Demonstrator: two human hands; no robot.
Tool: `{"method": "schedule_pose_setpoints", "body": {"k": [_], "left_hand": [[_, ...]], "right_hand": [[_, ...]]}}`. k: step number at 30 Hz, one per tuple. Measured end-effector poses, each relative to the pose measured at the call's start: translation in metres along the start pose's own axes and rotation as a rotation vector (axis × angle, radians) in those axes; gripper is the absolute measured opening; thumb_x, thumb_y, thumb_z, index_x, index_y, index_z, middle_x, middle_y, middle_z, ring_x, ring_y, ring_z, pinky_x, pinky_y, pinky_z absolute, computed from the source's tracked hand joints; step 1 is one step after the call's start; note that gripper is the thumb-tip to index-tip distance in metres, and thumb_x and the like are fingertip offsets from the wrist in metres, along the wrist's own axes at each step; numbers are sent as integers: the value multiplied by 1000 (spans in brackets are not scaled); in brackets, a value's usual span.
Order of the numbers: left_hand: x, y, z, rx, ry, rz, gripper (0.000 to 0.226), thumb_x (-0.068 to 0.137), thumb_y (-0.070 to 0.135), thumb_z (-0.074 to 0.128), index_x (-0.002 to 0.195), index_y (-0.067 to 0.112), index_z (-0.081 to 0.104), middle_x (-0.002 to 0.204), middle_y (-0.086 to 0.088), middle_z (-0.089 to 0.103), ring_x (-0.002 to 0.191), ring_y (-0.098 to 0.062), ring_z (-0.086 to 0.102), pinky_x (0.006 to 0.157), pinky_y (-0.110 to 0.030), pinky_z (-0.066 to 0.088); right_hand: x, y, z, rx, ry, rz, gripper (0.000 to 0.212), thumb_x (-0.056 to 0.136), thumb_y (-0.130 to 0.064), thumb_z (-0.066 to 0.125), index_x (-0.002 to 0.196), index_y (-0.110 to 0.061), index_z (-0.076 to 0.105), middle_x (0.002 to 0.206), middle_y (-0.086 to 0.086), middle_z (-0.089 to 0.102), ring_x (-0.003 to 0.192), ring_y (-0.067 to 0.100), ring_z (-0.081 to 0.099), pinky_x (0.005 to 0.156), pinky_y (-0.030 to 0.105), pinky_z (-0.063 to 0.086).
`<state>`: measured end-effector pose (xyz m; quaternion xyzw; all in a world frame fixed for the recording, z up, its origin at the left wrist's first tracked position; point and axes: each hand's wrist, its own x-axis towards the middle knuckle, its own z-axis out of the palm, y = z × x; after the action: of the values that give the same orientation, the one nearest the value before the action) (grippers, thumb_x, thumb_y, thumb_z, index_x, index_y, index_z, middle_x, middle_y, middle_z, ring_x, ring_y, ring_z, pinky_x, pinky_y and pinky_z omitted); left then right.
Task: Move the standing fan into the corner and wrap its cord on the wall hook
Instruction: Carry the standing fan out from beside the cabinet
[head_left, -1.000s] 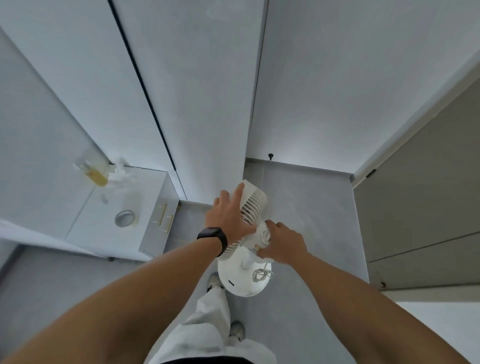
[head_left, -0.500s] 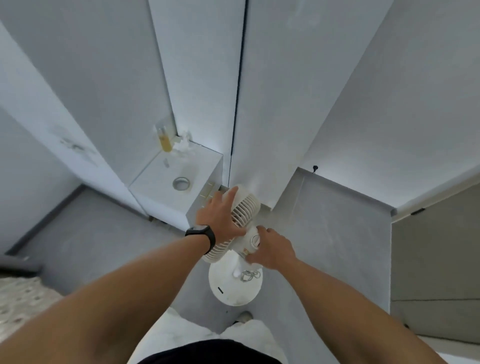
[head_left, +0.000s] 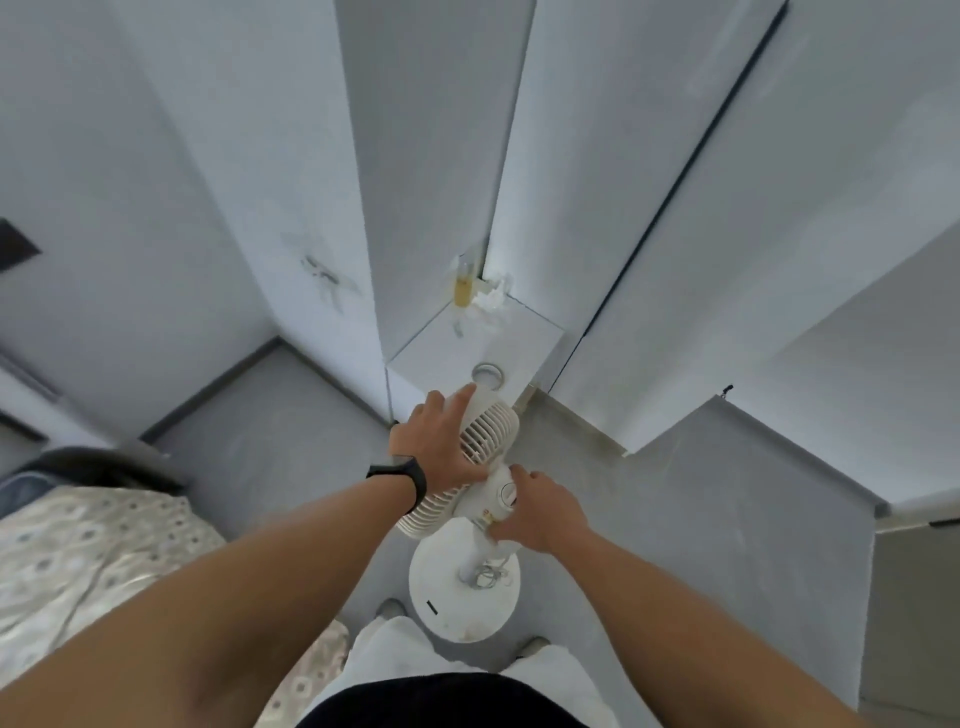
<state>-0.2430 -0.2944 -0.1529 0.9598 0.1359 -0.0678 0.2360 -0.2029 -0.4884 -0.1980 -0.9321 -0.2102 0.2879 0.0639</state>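
A white standing fan (head_left: 488, 436) stands in front of me, its round base (head_left: 457, 608) on the grey floor between my feet. My left hand (head_left: 439, 439) lies over the top of the fan's grille, fingers spread along it. My right hand (head_left: 540, 512) grips the motor housing behind the grille, beside the round dial. The fan's cord (head_left: 485, 571) lies bundled on the base by the pole. A small dark hook (head_left: 727, 389) sticks out low on the white wall at the right.
A low white cabinet (head_left: 519, 343) with a round metal ring, a yellow bottle (head_left: 464, 288) and tissue stands just beyond the fan. White wall panels rise behind. A bed with patterned cover (head_left: 104, 561) is at the left. Grey floor (head_left: 701, 519) spreads to the right.
My view has swung left, so the cabinet and the hook shifted rightward and the bed came into sight. Both hands keep their hold on the fan's head.
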Motion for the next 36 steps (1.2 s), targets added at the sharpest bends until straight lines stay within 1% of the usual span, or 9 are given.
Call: {"method": "schedule_pose_setpoints", "body": {"k": [2,7,12,16,20,25,29,32,36], "left_hand": [[1,-25,-12,-9,31,-31,116,58,81,73,153,43,17,124,-2,49,108,-25,58,82,-46,59],[11,-75,-40,-9,49,-81,116,59,72,79,152,43,16,125,-2,48,110,-26,57,81,-46,60],[33,-118,-64,8,49,-120,115,61,66,82,153,41,17,129,-3,48,111,-26,58,79,-44,61],[61,-152,-82,21,63,-167,116,61,66,83,154,43,16,131,-1,49,112,-25,58,80,-44,61],[82,-185,-98,43,90,-238,117,61,69,80,155,42,16,131,0,49,110,-23,59,77,-42,61],[97,-226,-115,45,105,-281,114,62,70,78,153,40,17,129,1,49,107,-20,57,74,-39,61],[112,-269,-131,9,100,-304,113,64,67,78,155,39,17,129,2,47,109,-19,55,75,-35,59],[128,-314,-147,-16,86,-298,112,66,66,78,155,40,16,130,3,46,112,-18,53,75,-32,56],[143,-369,-169,-35,70,-283,111,66,65,78,154,40,15,131,2,45,114,-19,51,79,-36,58]], "right_hand": [[13,-27,-1,0,-24,-37,98,68,-71,74,146,-27,36,125,-1,60,109,24,64,85,38,55],[47,-83,-3,-17,-51,-91,91,65,-72,72,135,-27,38,115,0,59,101,24,63,81,40,56],[86,-127,-5,4,-74,-115,90,65,-71,73,134,-26,37,117,0,56,106,26,61,82,39,52],[128,-159,-10,22,-57,-156,87,62,-66,75,130,-23,42,118,-1,57,109,26,61,83,36,50],[170,-189,-20,-4,-91,-222,90,65,-60,75,137,-18,41,121,0,54,112,27,61,81,33,44],[208,-229,-26,-27,-110,-279,108,65,-60,76,152,-21,27,133,3,53,119,28,60,92,37,48],[233,-271,-24,-24,-118,-263,102,62,-58,75,147,-22,32,129,-1,52,112,25,62,82,31,49],[256,-312,-19,-34,-102,-240,94,62,-59,74,140,-21,37,125,-2,53,109,24,62,85,35,54],[281,-367,-12,-49,-96,-212,101,64,-62,76,146,-22,33,130,-3,51,112,23,62,87,38,56]]}}
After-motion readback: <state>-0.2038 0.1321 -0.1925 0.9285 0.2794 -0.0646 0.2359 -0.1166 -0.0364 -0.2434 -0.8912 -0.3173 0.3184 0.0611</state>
